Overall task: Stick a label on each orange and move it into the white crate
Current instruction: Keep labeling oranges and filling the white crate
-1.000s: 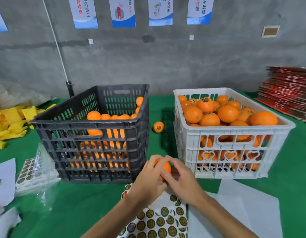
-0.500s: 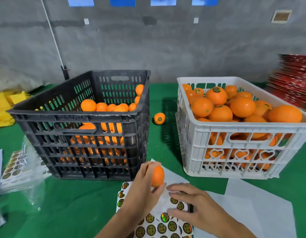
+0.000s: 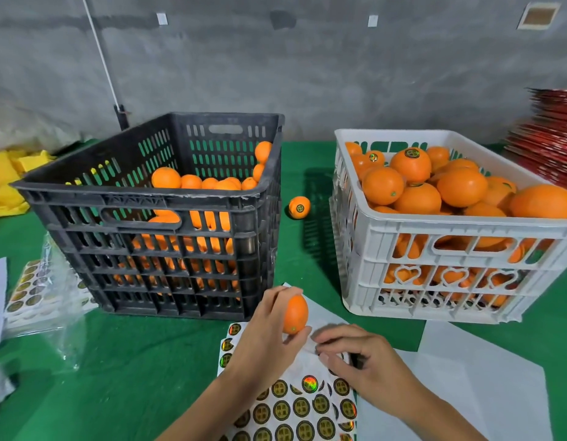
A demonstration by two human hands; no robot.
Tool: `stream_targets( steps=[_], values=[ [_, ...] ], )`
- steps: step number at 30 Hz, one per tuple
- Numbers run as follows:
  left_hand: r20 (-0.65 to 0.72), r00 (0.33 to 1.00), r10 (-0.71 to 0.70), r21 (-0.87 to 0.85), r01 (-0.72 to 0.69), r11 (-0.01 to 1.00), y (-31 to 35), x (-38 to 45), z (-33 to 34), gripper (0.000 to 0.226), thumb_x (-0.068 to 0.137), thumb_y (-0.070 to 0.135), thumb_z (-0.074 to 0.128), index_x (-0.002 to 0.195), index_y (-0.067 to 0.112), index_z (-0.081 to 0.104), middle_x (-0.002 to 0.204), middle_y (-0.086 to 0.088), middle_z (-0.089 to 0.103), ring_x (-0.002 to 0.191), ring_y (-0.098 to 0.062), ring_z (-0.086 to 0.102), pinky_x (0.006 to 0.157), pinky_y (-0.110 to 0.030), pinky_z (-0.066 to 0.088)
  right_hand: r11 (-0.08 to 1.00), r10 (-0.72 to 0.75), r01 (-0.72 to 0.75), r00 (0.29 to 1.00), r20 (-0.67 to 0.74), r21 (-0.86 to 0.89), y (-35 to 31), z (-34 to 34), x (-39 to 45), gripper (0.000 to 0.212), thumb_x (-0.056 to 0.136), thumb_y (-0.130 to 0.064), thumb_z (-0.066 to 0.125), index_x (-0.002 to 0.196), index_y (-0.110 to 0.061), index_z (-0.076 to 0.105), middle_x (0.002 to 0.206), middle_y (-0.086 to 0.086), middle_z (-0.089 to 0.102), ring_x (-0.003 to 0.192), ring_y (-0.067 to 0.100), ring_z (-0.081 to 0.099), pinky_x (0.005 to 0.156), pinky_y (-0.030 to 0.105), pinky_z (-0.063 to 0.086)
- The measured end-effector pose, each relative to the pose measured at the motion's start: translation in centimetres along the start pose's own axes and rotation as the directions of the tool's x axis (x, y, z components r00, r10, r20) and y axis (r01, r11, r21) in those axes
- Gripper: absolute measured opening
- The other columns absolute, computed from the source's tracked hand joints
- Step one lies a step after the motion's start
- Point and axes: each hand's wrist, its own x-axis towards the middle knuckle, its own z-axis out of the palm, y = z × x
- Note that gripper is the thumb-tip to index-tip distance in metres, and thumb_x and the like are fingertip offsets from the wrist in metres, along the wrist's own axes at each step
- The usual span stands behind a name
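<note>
Stickers on the label sheet [image 3: 302, 405] lie nearest me, and my right hand [image 3: 368, 364] has dropped onto that sheet since a second ago, when both hands were cupped round the fruit; its fingers now curl at the sheet's bare upper part, picking at a label, I judge, though I cannot see one lifted. My left hand [image 3: 269, 332] alone has its grip clenched round the orange [image 3: 295, 314], raised just above the sheet. So this orange is, I judge, not yet labelled, and the white crate must wait.

One orange in hand; one labelled orange [image 3: 299, 207] loose on the green desk [image 3: 148, 361] between two crates. Beyond, the black crate [image 3: 155, 198] sits left, part full; the white crate [image 3: 460, 227] sits right, heaped to the rim.
</note>
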Motion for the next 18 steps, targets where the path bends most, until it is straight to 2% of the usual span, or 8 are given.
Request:
stream_targets(
  steps=[3, 8, 12, 18],
  values=[
    [-0.003, 1.0, 0.02, 0.01, -0.019, 1.0, 0.0, 0.0, -0.1, 0.064, 0.094, 0.042, 0.072, 0.144, 0.042, 0.032, 0.146, 0.018, 0.031, 0.125, -0.005, 0.048, 0.101, -0.016, 0.045, 0.994, 0.065, -0.065, 0.998, -0.004, 0.088, -0.2, 0.1, 0.1, 0.01, 0.092, -0.035, 0.075, 0.1, -0.035, 0.082, 0.118, -0.011, 0.073, 0.12, 0.018, 0.064, 0.101, 0.039, 0.053],
    [-0.002, 1.0, 0.016, 0.013, -0.016, 1.0, 0.0, -0.1, -0.1, 0.064, 0.093, 0.041, 0.073, 0.144, 0.041, 0.034, 0.145, 0.018, 0.032, 0.125, -0.004, 0.047, 0.097, -0.004, 0.036, 0.977, 0.145, -0.145, 0.989, 0.006, 0.16, -0.7, 0.0, 0.0, 0.015, 0.091, -0.018, 0.078, 0.095, -0.031, 0.084, 0.114, -0.01, 0.074, 0.117, 0.014, 0.065, 0.101, 0.035, 0.052],
    [-0.003, 1.0, 0.017, 0.01, -0.017, 1.0, 0.0, -0.1, -0.1, 0.064, 0.093, 0.042, 0.073, 0.144, 0.041, 0.035, 0.144, 0.018, 0.033, 0.124, -0.004, 0.048, 0.097, -0.006, 0.038, 0.952, 0.223, -0.216, 0.975, -0.008, 0.218, -1.6, 0.2, 0.2, 0.017, 0.09, -0.008, 0.077, 0.091, -0.024, 0.085, 0.11, -0.01, 0.076, 0.11, 0.011, 0.068, 0.096, 0.045, 0.056],
    [-0.01, 1.0, 0.024, -0.012, -0.024, 1.0, -0.2, -0.1, -0.1, 0.064, 0.093, 0.041, 0.074, 0.143, 0.045, 0.034, 0.145, 0.02, 0.032, 0.124, -0.003, 0.048, 0.098, -0.011, 0.042, 0.935, 0.261, -0.249, 0.965, -0.014, 0.252, -2.2, 0.1, 0.2, 0.012, 0.089, -0.007, 0.078, 0.086, -0.017, 0.084, 0.109, -0.007, 0.076, 0.106, 0.015, 0.069, 0.092, 0.055, 0.053]
  ],
)
